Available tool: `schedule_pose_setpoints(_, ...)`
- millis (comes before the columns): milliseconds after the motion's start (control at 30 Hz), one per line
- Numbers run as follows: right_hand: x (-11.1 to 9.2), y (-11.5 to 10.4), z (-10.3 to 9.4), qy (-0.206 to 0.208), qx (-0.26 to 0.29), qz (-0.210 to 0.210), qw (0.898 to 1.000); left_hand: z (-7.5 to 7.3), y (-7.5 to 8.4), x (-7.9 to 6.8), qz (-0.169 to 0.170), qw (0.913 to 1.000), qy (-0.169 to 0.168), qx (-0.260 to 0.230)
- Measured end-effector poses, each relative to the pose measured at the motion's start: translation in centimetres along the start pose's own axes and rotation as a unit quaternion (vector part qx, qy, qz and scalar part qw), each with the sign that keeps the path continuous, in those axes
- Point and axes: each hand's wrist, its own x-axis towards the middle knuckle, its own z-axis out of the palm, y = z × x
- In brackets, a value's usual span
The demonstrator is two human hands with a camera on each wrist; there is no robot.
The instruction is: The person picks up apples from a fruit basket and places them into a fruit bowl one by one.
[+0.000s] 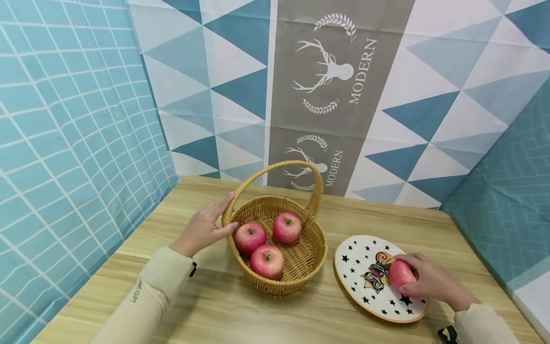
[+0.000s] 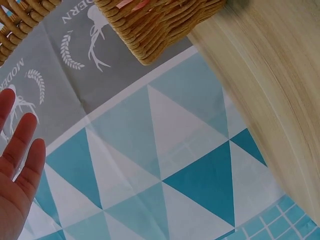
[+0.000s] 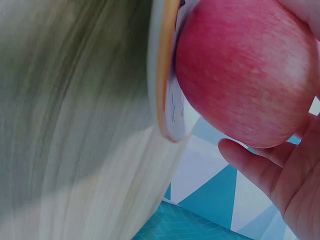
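Observation:
A wicker basket (image 1: 296, 284) with a tall arched handle (image 1: 281, 164) stands mid-table, holding three red apples (image 1: 267, 262) toward its left side. My left hand (image 1: 206, 227) is at the basket's left edge, its fingers extended beside the foot of the handle and the thumb reaching to the rim. In the left wrist view these fingers (image 2: 31, 162) are spread and nearly straight. On the right, my right hand (image 1: 436, 282) grips another red apple (image 1: 401, 277) over a round white plate (image 1: 349, 286) printed with stars and a cartoon animal. The right wrist view shows this apple (image 3: 245, 70) close against the plate.
The wood-grain table (image 1: 206, 310) carries the basket and the plate, with a gap between them. Patterned cloth (image 1: 240, 105) hangs behind, blue grid cloth (image 1: 77, 134) on the left, and teal cloth (image 1: 502, 177) on the right. A white surface (image 1: 534, 298) lies at the right edge.

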Motion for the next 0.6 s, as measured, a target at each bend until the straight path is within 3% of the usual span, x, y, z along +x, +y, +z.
schedule_pose_setpoints(600,0.51,-0.09,0.55,0.011,0.007,-0.030,0.999,-0.03,0.02,-0.06,-0.011,0.9999,-0.007,-0.006)
